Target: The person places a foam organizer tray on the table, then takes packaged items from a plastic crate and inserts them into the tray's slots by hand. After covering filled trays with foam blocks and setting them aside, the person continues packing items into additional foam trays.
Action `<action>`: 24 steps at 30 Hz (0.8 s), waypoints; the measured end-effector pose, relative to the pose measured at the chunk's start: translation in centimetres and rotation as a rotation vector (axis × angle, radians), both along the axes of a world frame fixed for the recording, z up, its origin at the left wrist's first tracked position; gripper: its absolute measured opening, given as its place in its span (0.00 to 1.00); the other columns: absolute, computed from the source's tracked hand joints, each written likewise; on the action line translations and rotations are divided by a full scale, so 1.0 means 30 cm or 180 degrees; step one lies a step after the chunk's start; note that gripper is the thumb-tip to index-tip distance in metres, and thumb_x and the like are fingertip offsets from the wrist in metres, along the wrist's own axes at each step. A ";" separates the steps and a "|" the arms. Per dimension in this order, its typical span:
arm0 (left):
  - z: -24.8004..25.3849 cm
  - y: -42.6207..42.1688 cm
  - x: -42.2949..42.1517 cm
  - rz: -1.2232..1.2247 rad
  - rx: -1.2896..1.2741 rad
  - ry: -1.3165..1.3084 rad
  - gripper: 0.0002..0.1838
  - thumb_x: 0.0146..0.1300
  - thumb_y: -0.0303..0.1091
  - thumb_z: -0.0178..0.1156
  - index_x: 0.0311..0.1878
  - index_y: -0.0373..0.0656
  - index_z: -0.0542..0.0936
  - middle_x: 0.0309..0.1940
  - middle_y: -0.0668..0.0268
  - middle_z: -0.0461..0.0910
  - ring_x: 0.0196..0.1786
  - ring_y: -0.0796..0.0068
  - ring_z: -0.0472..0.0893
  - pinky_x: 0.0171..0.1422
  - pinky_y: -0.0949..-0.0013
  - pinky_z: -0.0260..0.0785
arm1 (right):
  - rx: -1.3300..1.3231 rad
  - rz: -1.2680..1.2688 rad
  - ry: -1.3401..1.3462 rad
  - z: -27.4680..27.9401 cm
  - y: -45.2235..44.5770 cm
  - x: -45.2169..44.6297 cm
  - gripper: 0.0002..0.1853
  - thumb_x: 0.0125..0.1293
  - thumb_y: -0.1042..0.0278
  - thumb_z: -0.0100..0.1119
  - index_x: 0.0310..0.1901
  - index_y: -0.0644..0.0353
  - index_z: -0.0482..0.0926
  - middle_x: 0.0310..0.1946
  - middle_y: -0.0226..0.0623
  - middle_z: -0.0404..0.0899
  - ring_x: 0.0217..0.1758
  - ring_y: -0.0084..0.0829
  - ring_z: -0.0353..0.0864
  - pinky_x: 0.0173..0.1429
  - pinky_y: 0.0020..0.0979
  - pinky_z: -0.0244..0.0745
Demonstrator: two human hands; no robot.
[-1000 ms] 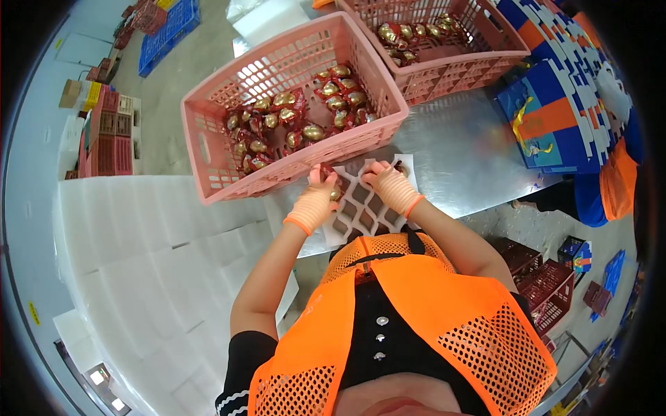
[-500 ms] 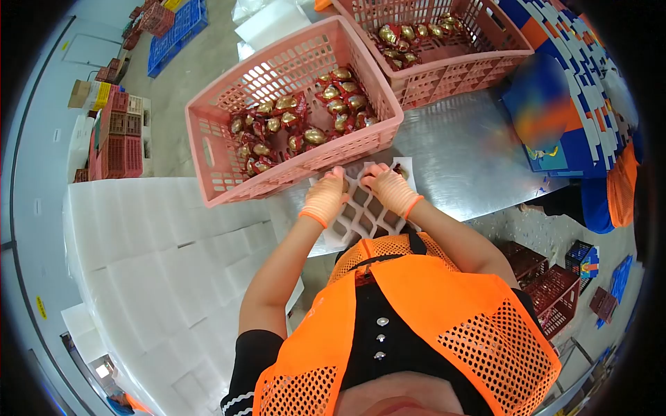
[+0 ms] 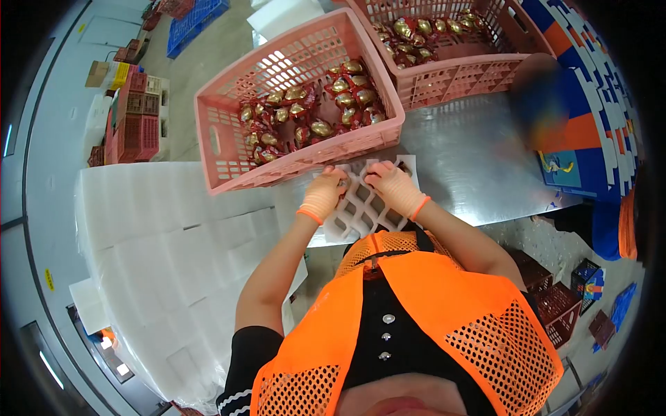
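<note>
A white foam tray with diamond-shaped cells [image 3: 361,212] lies on the metal table [image 3: 458,152] against my waist. My left hand [image 3: 325,193], in a striped finger-bare glove, is closed at the tray's upper left; a small part of something shows at its fingertips, too hidden to name. At the upper middle of the tray, my right hand [image 3: 393,187] has its fingers bent together over a cell, their content hidden. A dark wrapped piece [image 3: 404,167] sits in the top right cell. Just beyond stands a pink crate [image 3: 298,156] holding several red-and-gold wrapped pieces [image 3: 321,128].
Another pink crate [image 3: 458,75] with similar pieces stands behind on the right. White foam blocks [image 3: 166,243] are stacked at the left. Blue-and-orange boxes [image 3: 579,139] are piled on the right, near a person in blue and orange [image 3: 607,229]. Dark red crates [image 3: 555,305] stand on the floor.
My left hand has closed over the tray's upper left, covering the red-and-gold piece that showed there earlier. My right hand has stayed near the same cells. The view has shifted slightly.
</note>
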State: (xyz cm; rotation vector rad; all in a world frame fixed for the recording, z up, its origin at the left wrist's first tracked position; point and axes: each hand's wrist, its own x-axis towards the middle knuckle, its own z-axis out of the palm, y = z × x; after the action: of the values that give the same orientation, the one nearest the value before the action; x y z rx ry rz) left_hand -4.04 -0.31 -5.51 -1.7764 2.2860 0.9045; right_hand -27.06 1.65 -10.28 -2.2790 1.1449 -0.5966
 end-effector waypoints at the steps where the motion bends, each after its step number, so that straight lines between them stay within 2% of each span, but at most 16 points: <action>1: 0.004 -0.009 -0.001 -0.0124 0.0028 -0.0097 0.16 0.60 0.31 0.64 0.52 0.45 0.79 0.55 0.56 0.78 0.55 0.51 0.82 0.55 0.52 0.78 | -0.0084 -0.0019 -0.0079 0.002 -0.004 -0.021 0.12 0.57 0.73 0.65 0.44 0.54 0.83 0.52 0.36 0.78 0.59 0.45 0.76 0.60 0.43 0.76; 4: -0.009 -0.012 -0.010 -0.0301 -0.0015 -0.0481 0.16 0.61 0.31 0.64 0.53 0.43 0.79 0.55 0.54 0.78 0.55 0.49 0.82 0.57 0.51 0.77 | -0.0299 -0.0403 -0.0157 0.031 0.008 -0.069 0.15 0.54 0.73 0.68 0.45 0.53 0.82 0.52 0.35 0.79 0.59 0.47 0.76 0.61 0.46 0.75; 6: -0.092 -0.002 -0.058 -0.0292 -0.0270 -0.0848 0.17 0.60 0.32 0.64 0.53 0.44 0.80 0.55 0.55 0.79 0.55 0.49 0.82 0.59 0.51 0.76 | -0.0424 -0.0652 -0.0165 0.053 0.008 -0.114 0.15 0.53 0.73 0.68 0.44 0.53 0.83 0.53 0.36 0.79 0.59 0.48 0.76 0.62 0.46 0.74; 7: -0.114 0.002 -0.068 -0.0346 -0.0337 -0.1106 0.18 0.61 0.33 0.65 0.56 0.49 0.81 0.56 0.58 0.79 0.55 0.50 0.83 0.61 0.51 0.75 | -0.0471 -0.0703 -0.0181 0.058 0.004 -0.139 0.14 0.53 0.72 0.68 0.43 0.52 0.83 0.54 0.37 0.79 0.60 0.49 0.75 0.62 0.46 0.74; 8: -0.125 0.010 -0.047 -0.0198 -0.0313 -0.0815 0.18 0.61 0.33 0.65 0.56 0.50 0.81 0.56 0.58 0.80 0.55 0.51 0.82 0.61 0.51 0.75 | -0.0514 -0.0755 -0.0203 0.056 0.002 -0.162 0.14 0.52 0.72 0.67 0.43 0.52 0.84 0.55 0.38 0.79 0.60 0.49 0.75 0.63 0.46 0.74; 9: -0.111 0.025 -0.017 -0.0052 -0.0279 -0.0528 0.18 0.62 0.33 0.65 0.56 0.51 0.80 0.56 0.59 0.80 0.56 0.52 0.82 0.61 0.50 0.75 | -0.0481 -0.0740 -0.0196 0.043 0.005 -0.189 0.17 0.54 0.71 0.69 0.47 0.49 0.83 0.58 0.39 0.77 0.60 0.49 0.75 0.64 0.47 0.73; 10: -0.090 0.034 0.002 0.0086 -0.0255 -0.0240 0.19 0.62 0.33 0.65 0.57 0.52 0.80 0.56 0.60 0.81 0.56 0.53 0.82 0.61 0.50 0.75 | -0.0288 -0.0813 -0.0141 0.035 0.015 -0.210 0.18 0.55 0.70 0.69 0.49 0.48 0.82 0.60 0.39 0.75 0.61 0.49 0.75 0.63 0.47 0.74; 13: -0.018 0.036 0.014 -0.0050 -0.0123 -0.0583 0.17 0.63 0.35 0.62 0.55 0.52 0.82 0.57 0.59 0.81 0.56 0.53 0.82 0.62 0.51 0.74 | 0.0495 -0.1025 0.0017 0.019 0.032 -0.241 0.23 0.58 0.68 0.70 0.56 0.47 0.79 0.66 0.42 0.69 0.61 0.51 0.76 0.60 0.47 0.77; 16: -0.049 0.050 0.004 -0.0176 -0.0445 -0.0730 0.19 0.63 0.35 0.65 0.58 0.54 0.82 0.57 0.63 0.82 0.58 0.53 0.80 0.61 0.53 0.76 | 0.1073 -0.0980 -0.0286 0.017 0.002 -0.220 0.23 0.60 0.69 0.69 0.58 0.49 0.77 0.65 0.45 0.71 0.59 0.54 0.78 0.60 0.48 0.77; 17: -0.054 0.055 0.003 -0.0260 -0.0344 -0.0755 0.18 0.62 0.35 0.65 0.56 0.53 0.82 0.54 0.61 0.83 0.57 0.52 0.81 0.61 0.53 0.75 | 0.1074 -0.0865 -0.0182 0.030 -0.011 -0.224 0.22 0.61 0.69 0.68 0.58 0.50 0.77 0.64 0.46 0.71 0.58 0.54 0.79 0.60 0.49 0.77; 19: 0.021 0.042 -0.009 -0.0393 -0.0218 -0.0833 0.16 0.61 0.36 0.66 0.53 0.51 0.83 0.49 0.58 0.85 0.54 0.50 0.81 0.60 0.53 0.75 | 0.0991 -0.0609 -0.0001 0.079 -0.064 -0.241 0.22 0.61 0.68 0.67 0.58 0.50 0.77 0.64 0.46 0.71 0.55 0.55 0.80 0.59 0.49 0.78; 21: 0.213 0.036 0.017 -0.0202 -0.0097 0.0192 0.14 0.63 0.36 0.66 0.52 0.49 0.84 0.47 0.59 0.85 0.53 0.52 0.82 0.59 0.54 0.75 | 0.0962 0.0147 0.0610 0.156 -0.113 -0.316 0.20 0.62 0.68 0.67 0.56 0.52 0.80 0.60 0.45 0.76 0.56 0.54 0.81 0.58 0.48 0.78; 22: 0.324 0.021 0.040 -0.0137 -0.0020 0.0715 0.14 0.64 0.36 0.66 0.52 0.48 0.85 0.47 0.59 0.85 0.53 0.53 0.82 0.59 0.55 0.76 | 0.1208 0.0370 0.0630 0.271 -0.141 -0.327 0.18 0.62 0.67 0.67 0.55 0.54 0.81 0.55 0.44 0.79 0.55 0.52 0.81 0.57 0.47 0.79; 24: 0.469 -0.072 0.136 -0.0265 -0.1150 0.0703 0.13 0.65 0.41 0.65 0.49 0.47 0.86 0.47 0.62 0.85 0.52 0.60 0.84 0.54 0.57 0.77 | 0.1615 0.0710 0.0398 0.523 -0.211 -0.331 0.16 0.62 0.66 0.67 0.52 0.55 0.83 0.49 0.42 0.83 0.53 0.50 0.82 0.55 0.45 0.80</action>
State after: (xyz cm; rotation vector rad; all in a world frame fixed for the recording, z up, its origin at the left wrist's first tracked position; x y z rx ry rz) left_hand 0.05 -2.46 8.57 -1.7647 2.7927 0.7432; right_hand -37.00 -4.68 5.39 -1.9781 0.9465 -0.0625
